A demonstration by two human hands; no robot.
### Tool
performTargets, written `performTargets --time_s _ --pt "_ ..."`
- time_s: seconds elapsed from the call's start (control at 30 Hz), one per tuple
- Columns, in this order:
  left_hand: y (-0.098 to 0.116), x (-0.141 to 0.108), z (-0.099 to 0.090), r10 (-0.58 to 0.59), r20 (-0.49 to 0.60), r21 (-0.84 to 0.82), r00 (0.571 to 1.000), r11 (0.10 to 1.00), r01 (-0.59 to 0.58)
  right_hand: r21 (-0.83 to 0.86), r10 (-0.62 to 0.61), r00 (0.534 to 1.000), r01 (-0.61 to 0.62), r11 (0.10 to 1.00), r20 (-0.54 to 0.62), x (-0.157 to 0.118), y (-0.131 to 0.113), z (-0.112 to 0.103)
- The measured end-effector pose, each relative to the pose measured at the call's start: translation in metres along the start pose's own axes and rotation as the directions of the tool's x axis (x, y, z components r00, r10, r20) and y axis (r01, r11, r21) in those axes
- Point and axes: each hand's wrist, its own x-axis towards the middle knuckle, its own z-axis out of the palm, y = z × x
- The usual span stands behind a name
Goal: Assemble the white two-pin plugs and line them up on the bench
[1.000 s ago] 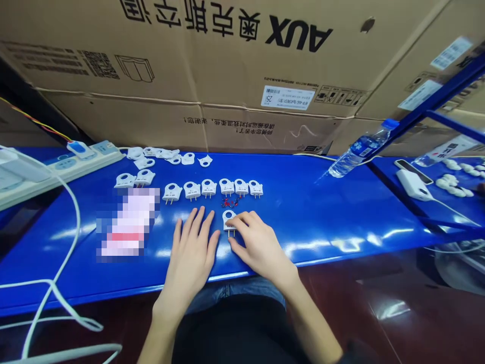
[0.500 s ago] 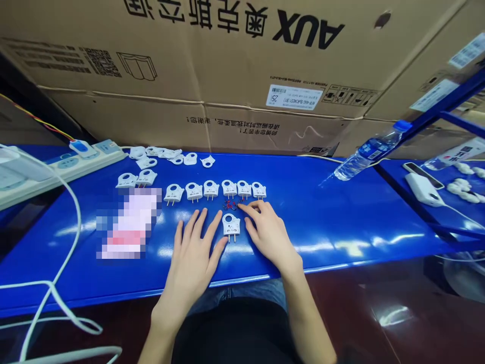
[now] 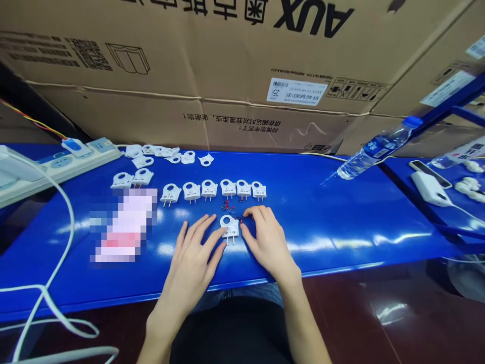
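Observation:
A white plug piece (image 3: 230,228) with two metal prongs lies between my hands on the blue table (image 3: 341,222). My left hand (image 3: 195,247) rests spread out, its index fingertip touching the left side of that piece. Just right of the piece is my right hand (image 3: 265,237), thumb and index finger apart beside a small red and black part (image 3: 241,221); it holds nothing that I can see. More small red and black parts (image 3: 226,205) lie above the near piece. Behind them stands a row of several white plug pieces (image 3: 209,189).
Loose white covers (image 3: 188,157) lie at the back left, near a power strip (image 3: 62,164). A blurred pink object (image 3: 127,222) is left of my left hand. Large cardboard boxes (image 3: 235,60) rise behind. A water bottle (image 3: 375,151) leans at the right.
My left index finger has moved onto the plug piece. My right hand has drawn back a little, and a small red and black part has come nearer, beside the piece.

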Motion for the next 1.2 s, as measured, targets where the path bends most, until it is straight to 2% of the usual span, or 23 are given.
performTargets --time_s 0.2,0.37,0.57,0.77,0.97,1.2 --pt "-0.003 -0.002 0.002 0.012 -0.03 -0.056 0.999 0.998 -0.014 -0.058 -0.035 0.999 0.036 0.998 0.016 0.0 -0.002 0.001" --pt "-0.002 -0.004 0.001 -0.005 -0.017 -0.074 1.0 0.997 0.004 -0.057 -0.006 1.0 0.006 0.998 0.007 0.001 -0.006 0.002" --pt "-0.001 -0.005 0.0 -0.005 -0.008 -0.079 1.0 0.997 0.004 -0.042 0.117 0.992 -0.119 0.992 -0.05 0.009 -0.012 0.008" --pt "-0.001 -0.004 -0.001 -0.008 0.0 -0.078 1.0 0.997 0.008 0.124 0.307 0.936 -0.289 0.949 -0.174 0.019 -0.012 0.005" --pt "-0.002 -0.005 0.0 -0.007 0.0 -0.073 1.0 0.997 0.007 0.323 0.293 0.952 -0.251 0.913 -0.089 0.012 -0.012 0.002" --pt "-0.001 -0.004 -0.001 0.0 -0.01 -0.069 1.0 0.998 0.0 0.358 0.265 0.964 -0.25 0.9 0.006 0.007 -0.018 0.005"
